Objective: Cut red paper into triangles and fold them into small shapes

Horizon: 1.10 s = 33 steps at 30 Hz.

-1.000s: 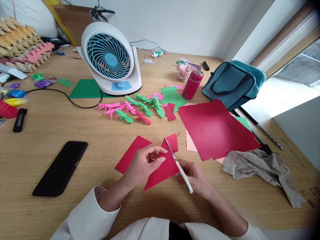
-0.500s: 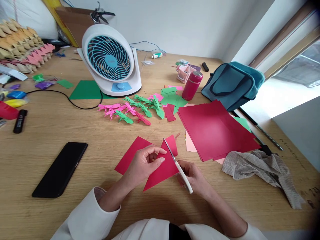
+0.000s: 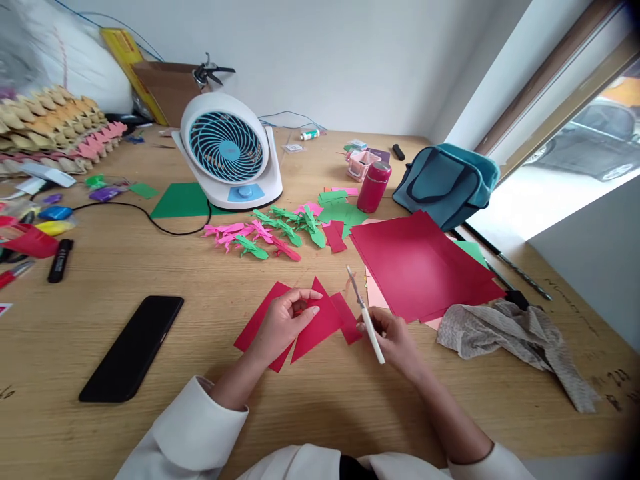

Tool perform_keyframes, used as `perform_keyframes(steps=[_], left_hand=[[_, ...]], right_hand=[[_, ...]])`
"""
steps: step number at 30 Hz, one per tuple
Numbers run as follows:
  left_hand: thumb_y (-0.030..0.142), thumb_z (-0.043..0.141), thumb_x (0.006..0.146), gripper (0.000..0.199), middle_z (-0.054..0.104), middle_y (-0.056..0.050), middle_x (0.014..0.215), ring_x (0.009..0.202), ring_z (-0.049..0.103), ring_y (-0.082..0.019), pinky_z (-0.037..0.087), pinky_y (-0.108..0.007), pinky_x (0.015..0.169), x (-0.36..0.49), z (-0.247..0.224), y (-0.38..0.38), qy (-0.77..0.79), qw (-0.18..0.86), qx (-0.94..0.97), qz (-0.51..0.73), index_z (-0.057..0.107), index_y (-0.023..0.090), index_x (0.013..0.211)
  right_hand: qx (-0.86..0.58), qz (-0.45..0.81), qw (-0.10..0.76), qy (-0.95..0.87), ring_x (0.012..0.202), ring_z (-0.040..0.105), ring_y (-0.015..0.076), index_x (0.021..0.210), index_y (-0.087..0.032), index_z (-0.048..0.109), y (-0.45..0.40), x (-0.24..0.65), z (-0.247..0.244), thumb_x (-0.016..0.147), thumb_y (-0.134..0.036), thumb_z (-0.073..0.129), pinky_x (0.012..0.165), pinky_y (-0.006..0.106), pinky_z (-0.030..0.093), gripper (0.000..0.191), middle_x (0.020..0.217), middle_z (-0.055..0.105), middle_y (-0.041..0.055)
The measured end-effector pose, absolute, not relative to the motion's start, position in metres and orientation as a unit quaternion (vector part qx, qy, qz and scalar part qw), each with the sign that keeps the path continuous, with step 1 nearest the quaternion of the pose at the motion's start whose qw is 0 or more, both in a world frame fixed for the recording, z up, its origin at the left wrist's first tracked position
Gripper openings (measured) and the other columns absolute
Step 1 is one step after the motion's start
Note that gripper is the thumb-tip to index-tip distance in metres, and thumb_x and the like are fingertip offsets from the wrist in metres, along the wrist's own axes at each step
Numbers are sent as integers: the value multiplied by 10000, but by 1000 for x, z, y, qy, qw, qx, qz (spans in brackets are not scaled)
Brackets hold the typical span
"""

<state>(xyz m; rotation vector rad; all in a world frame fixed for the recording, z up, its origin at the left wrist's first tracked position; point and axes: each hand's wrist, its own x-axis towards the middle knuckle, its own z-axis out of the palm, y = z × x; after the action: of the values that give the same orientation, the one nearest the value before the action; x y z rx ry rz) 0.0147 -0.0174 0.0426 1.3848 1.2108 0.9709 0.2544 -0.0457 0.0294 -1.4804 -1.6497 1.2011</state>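
My left hand (image 3: 284, 321) pinches a piece of red paper (image 3: 321, 325) between thumb and fingers, above the table. Under that hand and wrist lies another red paper piece (image 3: 261, 321). In my right hand (image 3: 399, 341) is a pair of white-handled scissors (image 3: 371, 333), its blades pointing away from me and apart from the held paper. Between the two hands a narrow red strip (image 3: 346, 319) shows, separate from the held piece. Its lower end is close to my right fingertips; whether they touch it I cannot tell.
Folded pink, green and red paper figures (image 3: 260, 237) lie ahead, before a white fan (image 3: 227, 150). Large red sheets (image 3: 425, 267), a grey cloth (image 3: 500, 333), a red flask (image 3: 375, 187) and a teal bag (image 3: 447, 183) are rightward. A black phone (image 3: 133, 348) lies left.
The narrow strip has come away from the held red paper. My right hand and the scissors have moved right, off the paper. The camera view has tilted up slightly.
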Motion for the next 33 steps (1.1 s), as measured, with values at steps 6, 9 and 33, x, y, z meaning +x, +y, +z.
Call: perform_keyframes(steps=[6,9,33], left_hand=[[350,663,786,316,660,-46,926,827,594,-147,463,-252,746,-4,54,-13,521,488,526,462,672,157,1037],[365,644,774,335,660,-42,945,783,583,-136,446,-236,702,-30,63,-15,559,436,508,490,665,158,1036],[135,481,819,264,590,-138,1210,1092,569,-313,454,-433,958,-119,11,-13,679,-36,698,224,673,188,992]], right_hand=[[-687,109,228,-681,689,520,169,854,-200,586,-25,305,20,896,-381,557,620,273,288,188,806,620,37],[-735,27,177,-653,745,573,195,993,-187,647,-18,329,14,937,-403,518,639,290,298,258,909,660,86],[-591,61,230,-770,1070,600,252,1153,-184,654,-50,254,13,960,-281,490,939,369,460,272,1180,639,134]])
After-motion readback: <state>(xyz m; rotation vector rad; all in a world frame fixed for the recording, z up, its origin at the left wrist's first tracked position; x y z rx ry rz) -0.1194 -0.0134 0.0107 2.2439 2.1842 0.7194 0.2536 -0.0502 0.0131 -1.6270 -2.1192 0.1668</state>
